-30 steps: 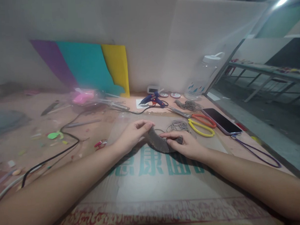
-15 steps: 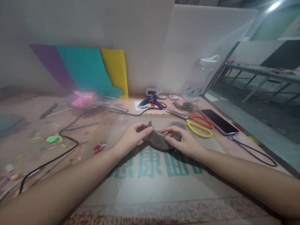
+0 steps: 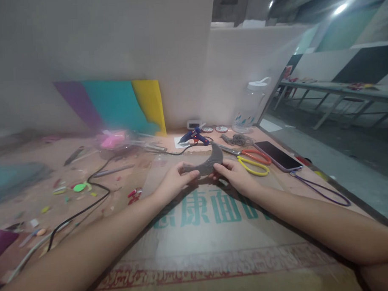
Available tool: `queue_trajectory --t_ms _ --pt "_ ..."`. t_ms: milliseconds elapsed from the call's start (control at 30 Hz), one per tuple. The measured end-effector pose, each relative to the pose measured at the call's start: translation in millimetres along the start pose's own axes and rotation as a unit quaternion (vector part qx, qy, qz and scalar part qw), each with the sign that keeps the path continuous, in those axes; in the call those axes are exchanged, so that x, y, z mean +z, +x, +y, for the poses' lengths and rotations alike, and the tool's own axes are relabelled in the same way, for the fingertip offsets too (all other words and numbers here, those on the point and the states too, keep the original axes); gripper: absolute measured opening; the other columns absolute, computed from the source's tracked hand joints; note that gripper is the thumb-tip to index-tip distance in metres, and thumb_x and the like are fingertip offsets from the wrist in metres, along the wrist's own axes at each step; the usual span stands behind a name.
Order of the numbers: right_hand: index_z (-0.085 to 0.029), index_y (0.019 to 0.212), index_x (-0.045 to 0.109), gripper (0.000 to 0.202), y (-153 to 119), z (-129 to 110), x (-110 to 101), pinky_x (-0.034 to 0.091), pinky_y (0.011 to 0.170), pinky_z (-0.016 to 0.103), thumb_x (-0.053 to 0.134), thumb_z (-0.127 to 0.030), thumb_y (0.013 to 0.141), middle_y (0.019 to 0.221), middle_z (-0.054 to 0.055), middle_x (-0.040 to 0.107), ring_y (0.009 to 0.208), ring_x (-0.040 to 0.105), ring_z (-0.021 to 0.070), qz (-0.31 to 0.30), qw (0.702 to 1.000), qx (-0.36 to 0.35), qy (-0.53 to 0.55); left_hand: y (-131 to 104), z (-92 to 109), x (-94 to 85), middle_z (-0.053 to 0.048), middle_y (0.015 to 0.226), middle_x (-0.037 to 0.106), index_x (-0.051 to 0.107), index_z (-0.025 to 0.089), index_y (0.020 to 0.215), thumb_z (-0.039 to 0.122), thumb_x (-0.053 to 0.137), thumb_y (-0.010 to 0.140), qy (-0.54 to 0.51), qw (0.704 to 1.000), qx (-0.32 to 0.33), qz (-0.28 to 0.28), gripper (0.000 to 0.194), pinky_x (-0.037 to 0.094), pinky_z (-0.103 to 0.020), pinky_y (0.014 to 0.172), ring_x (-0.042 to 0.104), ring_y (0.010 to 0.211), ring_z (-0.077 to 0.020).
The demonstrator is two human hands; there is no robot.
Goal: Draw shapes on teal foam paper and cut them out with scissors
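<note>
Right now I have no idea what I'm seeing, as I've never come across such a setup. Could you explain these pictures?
There is no machine here: these are a person's own two bare hands. Every picture comes from one camera worn on the person's head, looking forward and down.

The left hand and the right hand together hold a grey crescent-shaped piece, one hand towards each end. Below them is a sheet with green characters.

Just right of the hands lie scissors with one orange and one yellow handle, then a phone. Farther back are a blue glue gun and a clear bottle. Off to the left, small scraps lie about, including a bright green scrap.
</note>
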State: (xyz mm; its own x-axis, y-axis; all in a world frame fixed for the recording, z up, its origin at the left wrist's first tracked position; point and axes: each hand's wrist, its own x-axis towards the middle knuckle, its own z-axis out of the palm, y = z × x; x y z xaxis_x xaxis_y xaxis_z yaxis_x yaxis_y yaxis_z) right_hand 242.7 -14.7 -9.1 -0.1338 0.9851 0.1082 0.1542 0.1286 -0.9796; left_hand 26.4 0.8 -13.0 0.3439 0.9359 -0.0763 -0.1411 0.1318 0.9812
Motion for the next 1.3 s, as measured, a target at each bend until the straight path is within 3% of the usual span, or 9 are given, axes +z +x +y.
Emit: queue_trajectory --t_ms 100,200,300,533,667,867,1000,1133,1300 --pt "-0.019 0.085 0.065 0.045 2 -1 -3 0.053 0.063 0.029 0.068 -0.063 0.082 0.069 0.002 0.068 0.063 0.063 0.0160 0.036 0.999 -0.025 -0.005 0 -1 -1.2 -0.002 0.082 0.071 0.064 0.018 0.109 0.057 0.091 0.058 0.011 1.000 0.021 -0.005 0.069 0.054 -0.027 0.069 0.068 0.074 -0.0165" --pt "-0.021 0.087 0.061 0.044 4 -1 -4 0.050 0.060 0.028 0.064 -0.064 0.084 0.066 -0.001 0.064 0.060 0.060 0.0157 0.058 0.997 -0.038 -0.014 7 -2 -7.7 -0.004 0.082 0.071 0.069 0.015 0.100 0.075 0.077 0.066 0.016 0.999 0.041 0.011 0.069 0.052 -0.025 0.073 0.067 0.076 -0.0150" --pt "-0.022 0.083 0.059 0.043 5 -1 -4 0.050 0.060 0.029 0.064 -0.064 0.084 0.064 -0.001 0.062 0.061 0.059 0.0163 0.056 0.997 -0.048 -0.029 13 -3 -14.9 -0.006 0.076 0.071 0.072 0.013 0.092 0.080 0.073 0.065 0.027 0.999 0.035 0.015 0.072 0.051 -0.026 0.072 0.068 0.074 -0.0167" --pt "-0.022 0.076 0.055 0.039 -2 -1 2 0.041 0.052 0.025 0.064 -0.059 0.085 0.060 -0.004 0.056 0.053 0.050 0.0128 0.012 0.994 -0.071 -0.088 11 0 -15.0 -0.010 0.086 0.076 0.077 0.012 0.091 0.079 0.079 0.058 0.078 0.996 0.011 -0.034 0.074 0.052 -0.029 0.074 0.070 0.076 -0.0201" --pt "-0.022 0.069 0.054 0.040 -7 -3 5 0.039 0.054 0.025 0.067 -0.057 0.085 0.058 -0.004 0.056 0.055 0.050 0.0127 -0.014 0.989 -0.081 -0.121 8 0 -10.3 -0.007 0.078 0.075 0.076 0.014 0.082 0.067 0.088 0.053 0.111 0.992 0.015 -0.058 0.061 0.052 -0.029 0.071 0.067 0.072 -0.0183" --pt "-0.021 0.066 0.056 0.056 -9 -7 4 0.044 0.056 0.027 0.052 -0.072 0.091 0.058 0.000 0.060 0.055 0.054 0.0146 -0.048 0.988 -0.080 -0.125 2 -2 -3.7 -0.001 0.068 0.068 0.071 0.015 0.072 0.051 0.087 0.059 0.148 0.986 0.044 -0.057 0.042 0.046 -0.025 0.064 0.059 0.063 -0.0134" --pt "-0.021 0.077 0.061 0.060 -9 -7 3 0.047 0.057 0.027 0.043 -0.076 0.091 0.064 0.001 0.064 0.058 0.058 0.0154 -0.063 0.989 -0.079 -0.109 1 -1 -3.2 0.001 0.061 0.063 0.066 0.016 0.071 0.051 0.082 0.065 0.159 0.984 0.060 -0.058 0.040 0.045 -0.025 0.061 0.056 0.058 -0.0127" --pt "-0.021 0.077 0.061 0.043 -9 -5 5 0.045 0.054 0.026 0.063 -0.063 0.086 0.060 -0.001 0.063 0.055 0.059 0.0148 -0.080 0.987 -0.071 -0.124 2 -2 -4.4 0.000 0.064 0.063 0.066 0.015 0.076 0.052 0.078 0.069 0.174 0.981 0.069 -0.057 0.039 0.044 -0.025 0.058 0.056 0.058 -0.0132" --pt "-0.021 0.069 0.057 0.034 -10 -3 7 0.041 0.053 0.025 0.062 -0.048 0.090 0.058 -0.002 0.062 0.053 0.054 0.0136 -0.059 0.981 -0.076 -0.166 -1 -2 -3.8 -0.001 0.073 0.067 0.069 0.016 0.083 0.047 0.076 0.073 0.196 0.975 0.097 -0.046 0.034 0.045 -0.025 0.064 0.058 0.065 -0.0139"
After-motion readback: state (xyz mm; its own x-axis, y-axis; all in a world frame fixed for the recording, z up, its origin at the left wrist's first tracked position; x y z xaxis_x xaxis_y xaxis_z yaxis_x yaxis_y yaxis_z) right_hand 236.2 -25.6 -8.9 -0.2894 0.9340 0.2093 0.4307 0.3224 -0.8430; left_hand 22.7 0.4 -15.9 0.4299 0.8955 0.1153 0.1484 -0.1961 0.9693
